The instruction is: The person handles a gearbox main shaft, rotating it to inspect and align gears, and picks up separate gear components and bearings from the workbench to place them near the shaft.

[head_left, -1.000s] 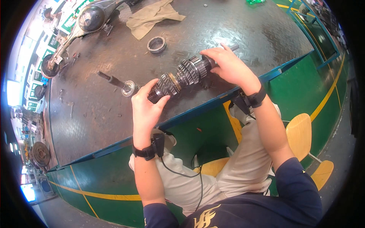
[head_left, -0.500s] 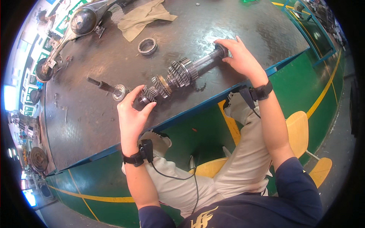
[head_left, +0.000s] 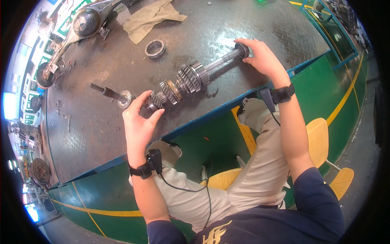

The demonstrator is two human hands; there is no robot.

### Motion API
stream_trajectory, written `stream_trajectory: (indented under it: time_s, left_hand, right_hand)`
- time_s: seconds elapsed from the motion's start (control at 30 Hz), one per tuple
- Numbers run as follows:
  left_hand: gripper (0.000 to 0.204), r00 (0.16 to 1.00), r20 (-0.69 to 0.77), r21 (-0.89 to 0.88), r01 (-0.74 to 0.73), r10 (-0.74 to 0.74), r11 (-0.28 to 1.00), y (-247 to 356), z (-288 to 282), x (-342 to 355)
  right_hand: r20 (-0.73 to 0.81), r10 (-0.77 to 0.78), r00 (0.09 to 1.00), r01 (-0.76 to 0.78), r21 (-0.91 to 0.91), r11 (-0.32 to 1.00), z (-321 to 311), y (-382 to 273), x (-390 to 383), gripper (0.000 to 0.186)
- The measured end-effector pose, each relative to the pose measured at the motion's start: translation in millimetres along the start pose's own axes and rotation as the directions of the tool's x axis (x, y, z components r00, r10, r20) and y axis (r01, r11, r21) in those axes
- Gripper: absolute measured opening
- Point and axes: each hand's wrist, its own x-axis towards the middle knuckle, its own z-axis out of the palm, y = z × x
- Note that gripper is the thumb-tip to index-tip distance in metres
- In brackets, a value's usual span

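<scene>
A transmission gear shaft [head_left: 189, 78] with several toothed gears and a brass-coloured ring lies slantwise across the steel-topped table [head_left: 101, 142]. My left hand [head_left: 138, 122] is closed around its near-left end, thumb and fingers on either side of a small helical gear [head_left: 156, 101]. At the far-right end, my right hand [head_left: 262, 59] pinches a dark ring-shaped piece [head_left: 242, 50] at the end of the bare shaft length. Just beyond my left hand lies a splined shaft with a round flange [head_left: 125, 99]; part of it is hidden behind my fingers.
A loose toothed ring [head_left: 155, 49] sits behind the gears. Farther back are a tan cloth [head_left: 150, 20] and a large axle housing [head_left: 87, 22] at the left. The table's blue front edge [head_left: 195, 121] runs above my legs. A yellow chair [head_left: 319, 142] stands at the right.
My right hand and the dark ring-shaped piece have moved right and away from the gears, so more bare shaft shows between. My left hand keeps its hold, and the view has shifted slightly.
</scene>
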Motion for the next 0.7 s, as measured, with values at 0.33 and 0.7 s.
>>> stream_trajectory:
  time_s: [0.33, 0.7]
  left_hand:
    - [0.056, 1.000, -0.009, -0.021, -0.030, 0.030, 0.999, -1.7, 9.5, 0.2]
    - [0.058, 1.000, -0.008, -0.066, -0.026, 0.025, 0.997, -3.4, 19.3, 6.5]
  right_hand:
    - [0.040, -0.091, 0.995, 0.088, 0.071, 0.994, 17.4, -14.9, 4.3, 0.063]
    - [0.008, -0.326, 0.945, 0.326, 0.006, 0.945, 62.9, -84.7, -0.5, 0.051]
